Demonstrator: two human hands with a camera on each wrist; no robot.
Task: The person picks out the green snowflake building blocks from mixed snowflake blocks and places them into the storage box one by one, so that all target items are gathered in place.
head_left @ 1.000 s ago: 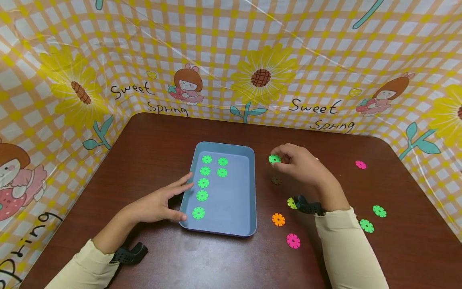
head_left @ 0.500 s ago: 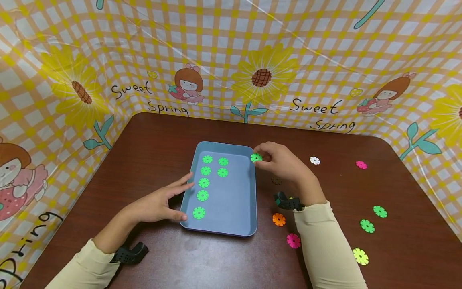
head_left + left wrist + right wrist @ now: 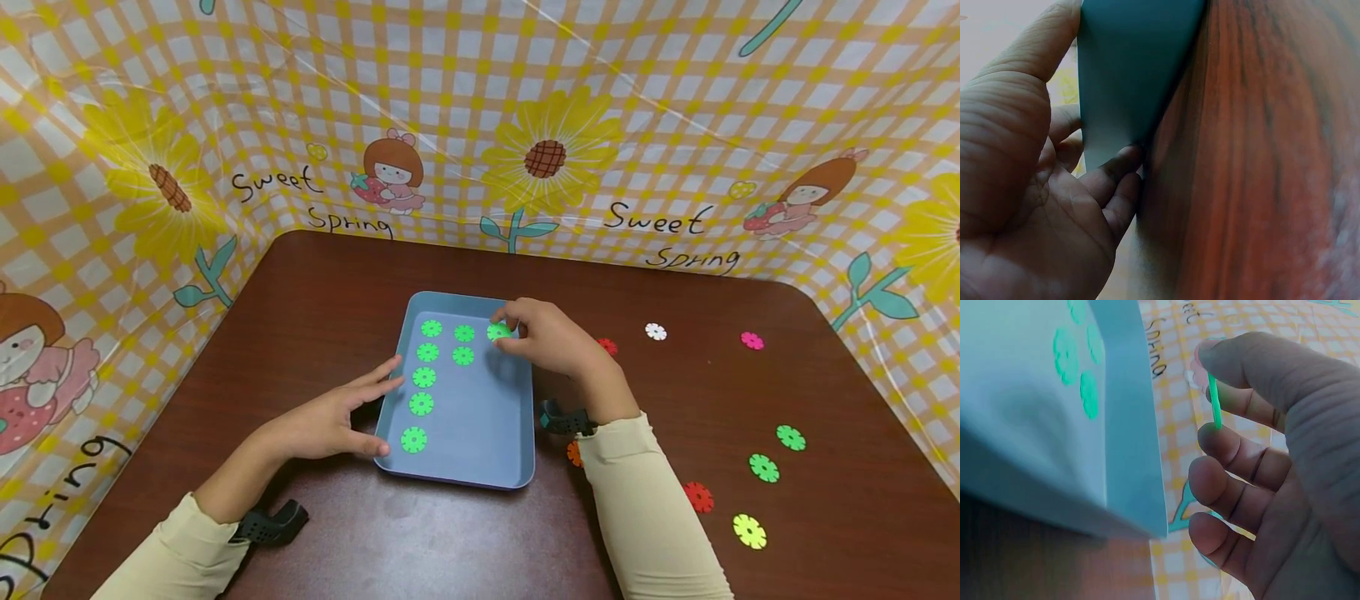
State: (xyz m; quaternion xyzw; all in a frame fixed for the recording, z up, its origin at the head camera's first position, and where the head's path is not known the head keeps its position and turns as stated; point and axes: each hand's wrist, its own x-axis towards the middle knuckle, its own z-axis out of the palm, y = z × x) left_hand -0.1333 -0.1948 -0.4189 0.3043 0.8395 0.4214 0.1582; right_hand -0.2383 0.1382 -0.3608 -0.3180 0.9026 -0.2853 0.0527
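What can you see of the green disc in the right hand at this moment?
The green disc is a thin, flat, bright green piece with a notched, flower-like rim and looks like plastic. The right hand pinches it by the edges between thumb and fingers; the right wrist view shows it edge-on. It sits over the far right part of the blue tray, just right of the two green discs in the second column. Whether it touches the tray floor cannot be told.

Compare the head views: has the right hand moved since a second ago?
Yes. The right hand, pinching a green disc, has moved left, from over the table right of the blue tray to above the tray's far right corner.
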